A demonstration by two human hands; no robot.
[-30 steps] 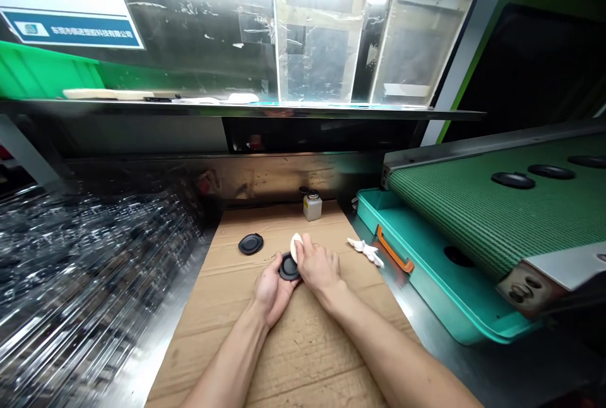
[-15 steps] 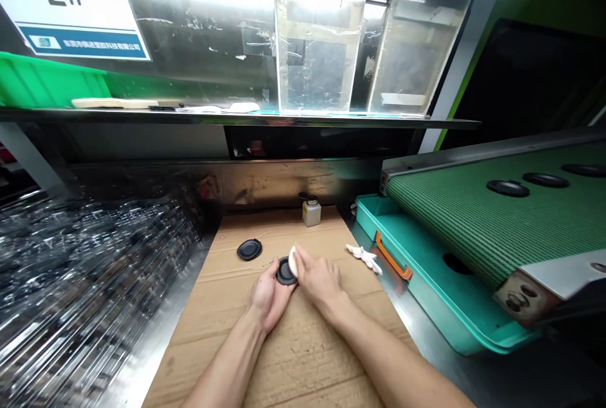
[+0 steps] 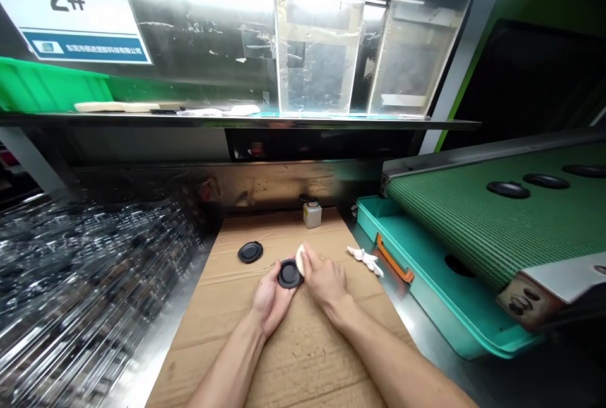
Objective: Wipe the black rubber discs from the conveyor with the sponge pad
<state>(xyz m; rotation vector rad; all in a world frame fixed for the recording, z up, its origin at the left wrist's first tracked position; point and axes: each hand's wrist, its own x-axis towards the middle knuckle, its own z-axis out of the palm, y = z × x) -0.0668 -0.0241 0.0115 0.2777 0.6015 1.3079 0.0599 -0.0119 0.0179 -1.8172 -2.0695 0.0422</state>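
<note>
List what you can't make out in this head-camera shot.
Head view:
- Underside of the black round disc: hidden by the left hand cupping it.
- Most of the white cloth pad: hidden by the right hand.
- Label on the small white square bottle: too small to read.
- Heap of glossy transparent pieces: blurred, shapes unclear.
- Far end of the green ribbed conveyor belt: cut off by the right edge.

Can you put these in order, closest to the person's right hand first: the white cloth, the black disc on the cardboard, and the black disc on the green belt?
1. White cloth: just right of the right hand.
2. Black disc: left side, on the cardboard.
3. Belt's black disc: far right, on the green belt.
</note>
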